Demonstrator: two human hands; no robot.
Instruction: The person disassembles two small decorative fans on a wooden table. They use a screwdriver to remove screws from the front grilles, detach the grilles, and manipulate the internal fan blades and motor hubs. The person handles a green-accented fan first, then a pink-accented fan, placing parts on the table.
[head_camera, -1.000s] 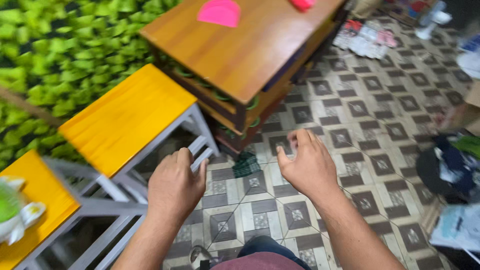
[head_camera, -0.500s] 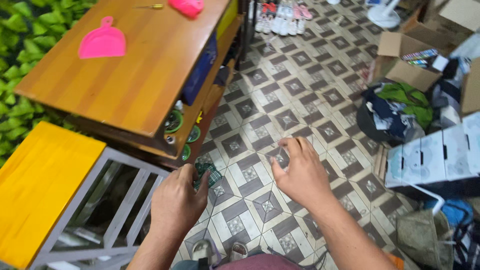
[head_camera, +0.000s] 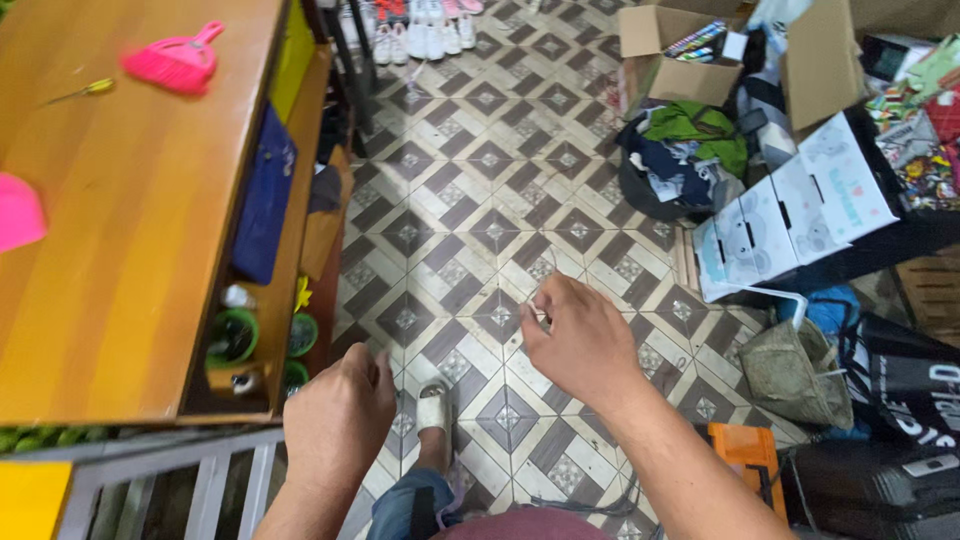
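- Pinching something thin: right hand (head_camera: 585, 345) has thumb and forefinger closed together near its upper left edge, the other fingers loosely curled. What sits in that grip looks like a fine thread or wire (head_camera: 545, 290); a faint pale line seems to rise from the fingertips over the tiles, too thin to be sure of.
- Left hand (head_camera: 340, 420) is curled into a loose fist, knuckles up; I cannot tell whether it holds anything, the palm side is hidden.
- Key relation: the thread sits at the right hand's fingertips, between the two hands but much closer to the right. Its visible run goes away from the body, roughly up the frame. The left hand lies lower and to the left, well apart from the pinch.
- Below the hands: a foot in a pale sandal (head_camera: 435, 408) on the floor (head_camera: 470, 180), which is glossy tile in a brown, grey and white diamond pattern.
- Left: a wooden desk (head_camera: 130, 250), smooth varnished orange-brown top, with open shelves on its side holding small green pots (head_camera: 235, 335) and a blue cloth item (head_camera: 265, 195).
- On the desk: a pink plastic dustpan (head_camera: 175, 62), far from both hands.
- Right: cardboard boxes (head_camera: 680, 50), a heap of clothes (head_camera: 680, 150), dark bags (head_camera: 900, 380); soft, cluttered, well apart from the hands.
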